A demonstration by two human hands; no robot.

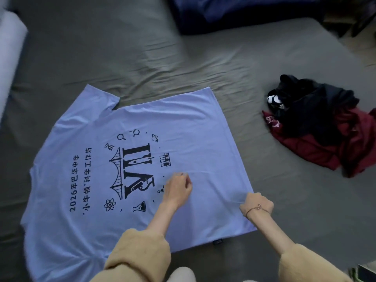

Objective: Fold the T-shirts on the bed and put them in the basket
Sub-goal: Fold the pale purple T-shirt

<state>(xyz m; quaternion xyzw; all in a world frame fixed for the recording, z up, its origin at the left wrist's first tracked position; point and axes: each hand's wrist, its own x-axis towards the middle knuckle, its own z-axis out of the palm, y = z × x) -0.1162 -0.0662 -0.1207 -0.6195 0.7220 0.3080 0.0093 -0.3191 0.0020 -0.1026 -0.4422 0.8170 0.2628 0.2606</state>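
A light blue T-shirt (85, 123) with black printed lettering and science symbols lies spread flat on the grey bed sheet (142, 47), collar toward the left. My left hand (178, 189) pinches the fabric near the middle of the shirt, beside the print. My right hand (256, 202) grips the shirt's hem edge at the right, fingers curled over the cloth. A crumpled black T-shirt (313, 104) lies on a dark red T-shirt (317, 147) in a heap at the right of the bed. No basket is in view.
A dark blue blanket or pillow (234, 11) lies at the far side of the bed. A pale rolled cover (10, 47) sits at the left edge. The bed's right edge and floor (364, 49) show at the upper right.
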